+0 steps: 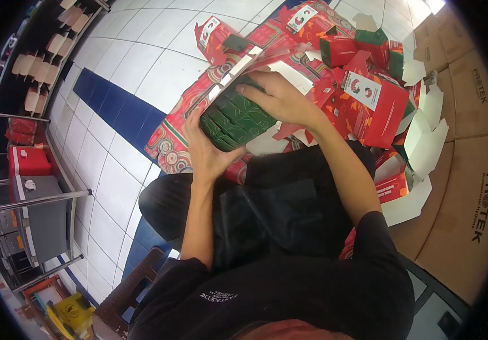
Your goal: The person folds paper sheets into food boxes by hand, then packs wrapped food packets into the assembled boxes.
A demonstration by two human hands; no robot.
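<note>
Between my two hands is a stack of dark green folded cartons [237, 118] with thin pale line patterns, held at a tilt above my lap. My left hand [205, 146] wraps round the stack's left and lower side, thumb along the bottom edge. On the upper right side, my right hand [278, 97] grips the stack with its thumb over the green face. Behind the stack runs a strip of white and red edges [235, 71]. The patterned red cloth [170, 141] lies beneath and beyond my hands.
Red printed boxes [368, 105] with open flaps pile up at the right. Large brown cartons [459, 192] stand beyond them. A metal rack [45, 202] with a grey case and a red box [27, 161] is at the left. A brown stool [125, 292] stands at the lower left.
</note>
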